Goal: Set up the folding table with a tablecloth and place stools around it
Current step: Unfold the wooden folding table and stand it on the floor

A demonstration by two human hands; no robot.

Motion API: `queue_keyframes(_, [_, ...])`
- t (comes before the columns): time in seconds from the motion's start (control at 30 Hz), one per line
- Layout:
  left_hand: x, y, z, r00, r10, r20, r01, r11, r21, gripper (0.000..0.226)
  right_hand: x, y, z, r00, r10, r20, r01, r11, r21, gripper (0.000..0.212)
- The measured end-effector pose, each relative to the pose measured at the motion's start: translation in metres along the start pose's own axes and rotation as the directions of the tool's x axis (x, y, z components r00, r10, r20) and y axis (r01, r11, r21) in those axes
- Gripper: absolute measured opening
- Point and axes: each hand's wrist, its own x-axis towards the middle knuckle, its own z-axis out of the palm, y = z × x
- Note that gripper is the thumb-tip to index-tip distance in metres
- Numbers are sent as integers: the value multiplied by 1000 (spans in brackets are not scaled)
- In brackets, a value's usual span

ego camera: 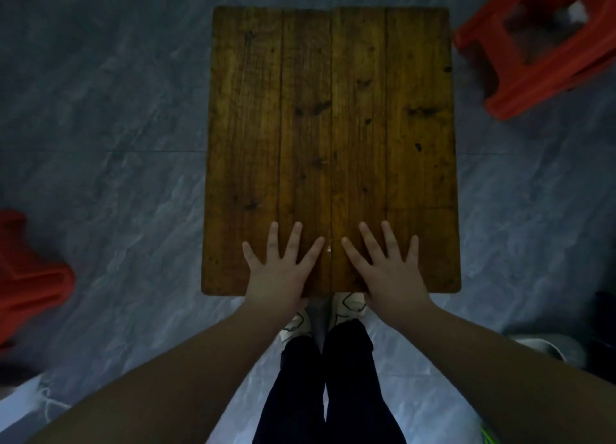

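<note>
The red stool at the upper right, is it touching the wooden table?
Apart. The head view shows a strip of grey floor between the red stool and the right edge of the wooden table.

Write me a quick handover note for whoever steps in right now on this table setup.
Left hand: open, flat on the near edge of the brown wooden plank tabletop.
Right hand: open, flat beside it.
Table stands unfolded on the grey floor.
One red plastic stool sits far right, another red stool at the left edge, both apart from the table.
No tablecloth in view.
Left: spread the cloth, place the stools around the table.
</note>
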Motion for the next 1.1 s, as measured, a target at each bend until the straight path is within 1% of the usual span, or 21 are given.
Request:
queue_keyframes(0.17, [14, 7, -16, 1000, -29, -4, 29, 1000, -9, 115, 14, 22, -18, 999, -38, 9, 38, 999, 19, 103])
queue_keyframes(0.3, [30, -1, -33, 999, -42, -19, 43, 999, 14, 115, 34, 27, -28, 999, -39, -23, 40, 999, 16, 102])
queue_keyframes(0.6, [62, -29, -68, 999, -38, 3, 38, 999, 29, 117, 71, 27, -55, 999, -40, -36, 41, 998, 39, 109])
queue_keyframes(0.7, [72, -36, -75, 999, -37, 23, 36, 999, 29, 116, 81, 28, -61, 998, -38, -41, 40, 999, 32, 107])
queue_keyframes(0.87, [82, -37, -77, 998, -48, 32, 47, 998, 37, 121, 89, 33, -61, 998, -33, -47, 34, 999, 31, 108])
queue_keyframes(1.1, [92, -32, -84, 998, -59, 20, 58, 998, 25, 118, 100, 46, -66, 998, -37, -46, 38, 999, 38, 108])
